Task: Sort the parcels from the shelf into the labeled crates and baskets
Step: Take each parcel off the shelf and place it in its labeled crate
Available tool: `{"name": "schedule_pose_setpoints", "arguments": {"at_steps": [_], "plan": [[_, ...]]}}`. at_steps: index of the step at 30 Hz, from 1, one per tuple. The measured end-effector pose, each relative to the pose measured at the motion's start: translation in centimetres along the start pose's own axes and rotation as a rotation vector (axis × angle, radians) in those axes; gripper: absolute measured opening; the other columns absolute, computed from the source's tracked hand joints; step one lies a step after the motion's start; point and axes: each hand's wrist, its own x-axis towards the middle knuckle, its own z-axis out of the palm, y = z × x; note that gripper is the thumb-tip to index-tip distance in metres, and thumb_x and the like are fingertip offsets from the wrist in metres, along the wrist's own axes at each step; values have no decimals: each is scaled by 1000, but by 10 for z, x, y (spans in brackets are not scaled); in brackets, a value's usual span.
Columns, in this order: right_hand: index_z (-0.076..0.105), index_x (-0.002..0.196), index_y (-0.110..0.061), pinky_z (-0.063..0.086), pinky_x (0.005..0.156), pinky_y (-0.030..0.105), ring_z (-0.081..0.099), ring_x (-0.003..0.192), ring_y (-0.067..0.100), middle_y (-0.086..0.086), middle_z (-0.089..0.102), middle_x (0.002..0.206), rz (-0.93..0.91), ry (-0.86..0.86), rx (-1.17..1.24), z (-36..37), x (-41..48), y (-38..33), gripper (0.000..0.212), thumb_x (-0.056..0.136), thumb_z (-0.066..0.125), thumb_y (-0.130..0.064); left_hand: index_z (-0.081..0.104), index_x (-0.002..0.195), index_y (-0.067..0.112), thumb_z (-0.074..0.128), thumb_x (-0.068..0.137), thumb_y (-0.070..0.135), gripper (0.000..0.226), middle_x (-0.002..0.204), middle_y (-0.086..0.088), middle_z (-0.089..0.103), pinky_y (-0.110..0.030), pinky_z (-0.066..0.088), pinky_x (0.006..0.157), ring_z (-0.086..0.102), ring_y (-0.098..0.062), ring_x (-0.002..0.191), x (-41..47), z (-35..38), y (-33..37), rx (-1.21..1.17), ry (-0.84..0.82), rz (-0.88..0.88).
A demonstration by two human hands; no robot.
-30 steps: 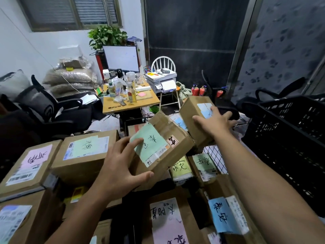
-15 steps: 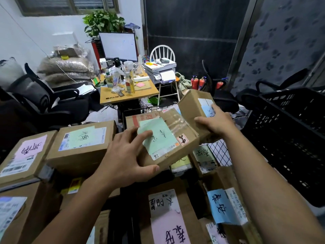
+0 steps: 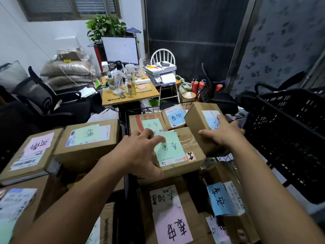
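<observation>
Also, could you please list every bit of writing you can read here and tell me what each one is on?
"2-4": small sticker on the green-note box in the left hand.
"泰安": blue note on a box at lower right.
Other handwritten notes, including on the blue-note box in the right hand: turned or covered, not surely readable.
Printed shipping labels: too small.

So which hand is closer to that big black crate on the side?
Right. The right hand, holding a blue-labelled box, is just left of the black crate; the left hand, gripping a green-labelled box, is further left.
</observation>
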Motion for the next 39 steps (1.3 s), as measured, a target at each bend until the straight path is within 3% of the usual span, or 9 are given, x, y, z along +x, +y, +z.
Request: {"name": "schedule_pose_setpoints", "arguments": {"at_steps": [5, 17, 25, 31, 35, 39], "plan": [[14, 156, -42, 35, 110, 66, 21, 141, 47, 14, 16, 158, 17, -15, -70, -5, -14, 2, 110, 70, 73, -76, 20, 148, 45, 62, 67, 73, 95, 156, 4, 22, -51, 41, 106, 35, -29, 134, 17, 20, -16, -87, -185, -36], [13, 157, -38, 34, 106, 65, 19, 144, 43, 13, 17, 158, 1, -86, -147, 36, -33, -9, 105, 75, 67, -77, 19, 150, 47, 64, 67, 76, 98, 160, 9, 15, -53, 23, 118, 19, -30, 143, 18, 43, -20, -158, -135, -40], [23, 156, -42, 31, 112, 65, 19, 145, 43, 12, 16, 158, -77, -159, -86, 54, -19, 16, 76, 91, 40, -78, 19, 150, 47, 71, 69, 72, 99, 163, 7, 14, -51, 12, 121, 16, -30, 147, 22, 40, -13, -133, -163, -80], [28, 156, -46, 25, 120, 57, 18, 148, 41, 10, 15, 164, -138, -203, -84, 45, -18, 28, 59, 101, 42, -61, 17, 151, 47, 69, 70, 72, 99, 165, 5, 11, -58, 7, 120, 12, -31, 150, 21, 44, -12, -136, -160, -84], [16, 158, -48, 24, 118, 60, 12, 150, 36, 0, 11, 167, -118, -143, -177, 50, -40, 21, 63, 101, 40, -60, 12, 154, 43, 65, 74, 71, 100, 166, 0, 4, -58, 0, 121, 0, -31, 152, 14, 44, -9, -139, -123, -75], [5, 160, -40, 27, 117, 55, 18, 151, 37, 4, 13, 169, -87, 107, -47, 52, -70, 13, 71, 102, 41, -57, 5, 156, 40, 49, 75, 80, 100, 167, -2, 5, -56, 4, 122, 1, -28, 152, 2, 45, -12, -213, 12, -13]]}}
